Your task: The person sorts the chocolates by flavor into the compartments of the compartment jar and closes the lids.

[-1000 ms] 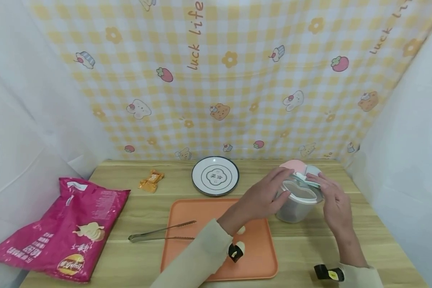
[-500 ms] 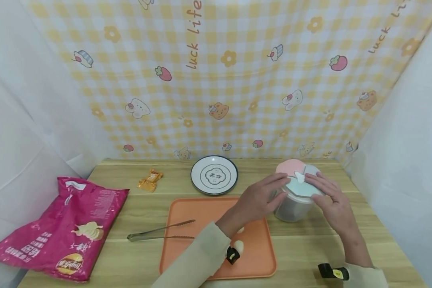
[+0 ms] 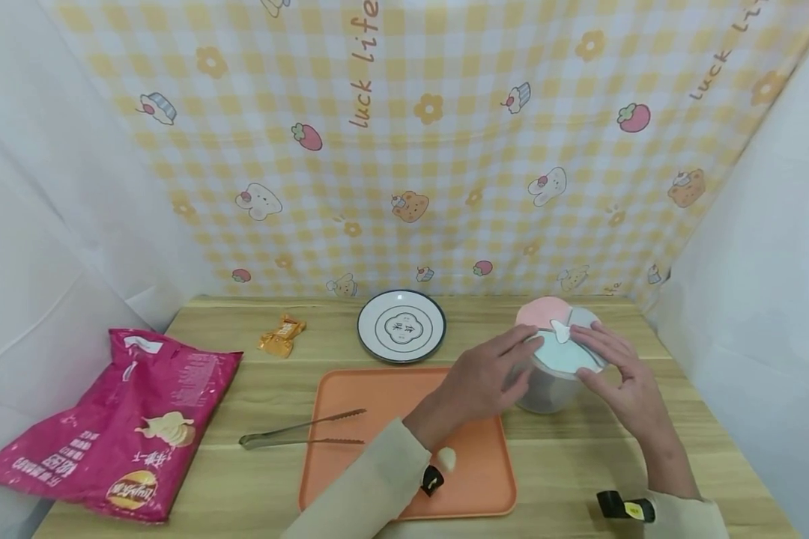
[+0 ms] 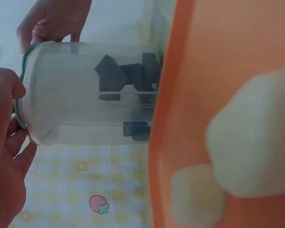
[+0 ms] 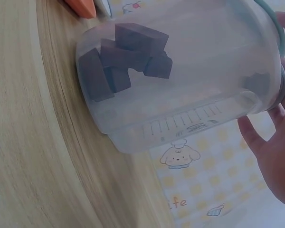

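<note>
A clear plastic canister point(image 3: 544, 394) with a round lid in pink, grey and mint sections stands upright on the right side of the table. The mint section point(image 3: 558, 353) lies flat, level with the others, beside a small white butterfly-shaped piece point(image 3: 561, 331). My left hand point(image 3: 480, 378) holds the lid's left edge, fingertips on top and thumb lower at the side. My right hand point(image 3: 628, 389) grips the right edge, its thumb at the front rim. Dark brown blocks point(image 5: 135, 52) lie at the canister's bottom in the right wrist view.
An orange tray point(image 3: 350, 389) bears pale rounded pieces point(image 4: 256, 133), partly hidden by my left arm in the head view. Metal tongs point(image 3: 276, 436) lie across its left edge. Behind are a plate point(image 3: 404, 352) and gold-wrapped candy point(image 3: 282, 337); a magenta chip bag point(image 3: 121, 427) lies left.
The mint section was raised, showing an opening in the canister; it has come down flat. Both hands moved down with it and stay at the lid's edges.
</note>
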A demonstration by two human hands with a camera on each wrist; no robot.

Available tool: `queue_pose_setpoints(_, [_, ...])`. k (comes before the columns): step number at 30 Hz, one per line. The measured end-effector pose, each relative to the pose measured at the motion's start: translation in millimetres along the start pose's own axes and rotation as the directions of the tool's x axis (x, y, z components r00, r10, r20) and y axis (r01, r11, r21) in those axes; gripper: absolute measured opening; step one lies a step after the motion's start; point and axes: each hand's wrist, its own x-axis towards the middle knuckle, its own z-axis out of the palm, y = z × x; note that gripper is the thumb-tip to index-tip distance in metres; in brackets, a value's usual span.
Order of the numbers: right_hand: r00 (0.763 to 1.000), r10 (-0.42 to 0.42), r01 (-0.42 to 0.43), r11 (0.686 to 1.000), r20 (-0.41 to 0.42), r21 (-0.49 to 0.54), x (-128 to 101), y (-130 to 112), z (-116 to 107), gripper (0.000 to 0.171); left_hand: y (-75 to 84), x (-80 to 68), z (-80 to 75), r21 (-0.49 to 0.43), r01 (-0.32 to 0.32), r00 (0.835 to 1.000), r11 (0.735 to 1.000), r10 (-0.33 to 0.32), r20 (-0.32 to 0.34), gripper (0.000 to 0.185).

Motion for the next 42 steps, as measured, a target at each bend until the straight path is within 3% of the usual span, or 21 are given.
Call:
queue_pose_setpoints(5, [1.000,-0.004,0.004,1.000,0.010,0.009,-0.9,-0.9,-1.9,0.053,1.8,-6.8,4.1,0.081,-0.019,1.000,0.997,0.019,0.004,0.058])
queue_pose_setpoints(11, [1.000,0.005,-0.005,1.000,0.001,-0.006,-0.5,-1.5,-0.7,0.054,5.2,-6.2,-0.4,0.052,0.028,0.997,0.998,-0.032,0.071,0.060])
queue_pose_setpoints(16, [0.998,0.068,-0.068,0.998,-0.015,-0.014,-1.1,-6.8,1.8,0.055,6.5,1.3,-5.9,0.091,0.058,0.990,0.994,-0.068,0.121,0.056])
queue_pose_setpoints(21, [0.996,0.078,-0.080,0.995,-0.042,-0.058,-5.3,-15.9,4.8,0.059,16.3,8.6,-10.0,0.072,-0.012,0.982,0.997,-0.001,0.190,0.054])
queue_pose_setpoints(24, [0.998,0.037,-0.041,0.997,-0.044,-0.073,-8.9,-20.7,3.8,0.052,21.8,9.8,-10.9,0.067,-0.034,0.973,0.997,0.018,0.231,0.053])
queue_pose_setpoints(28, [0.999,-0.040,0.038,0.996,-0.020,-0.076,-13.1,-26.4,-2.1,0.043,20.2,10.4,-11.4,0.136,-0.016,0.973,0.991,-0.016,0.229,0.052])
queue_pose_setpoints(35, [0.974,-0.221,0.225,0.967,0.047,-0.123,-18.8,-36.6,-1.6,0.051,12.6,16.0,-11.8,0.229,-0.002,0.977,0.973,-0.047,0.207,0.053])
queue_pose_setpoints(38, [0.960,-0.277,0.278,0.951,0.030,-0.133,-20.6,-40.9,1.1,0.051,9.7,19.6,-10.2,0.183,0.027,0.975,0.983,-0.066,0.213,0.055])
queue_pose_setpoints(42, [0.965,-0.263,0.262,0.952,0.016,-0.160,-17.4,-40.3,-1.7,0.052,2.0,21.2,-8.9,0.065,0.051,0.970,0.997,-0.064,0.236,0.049])
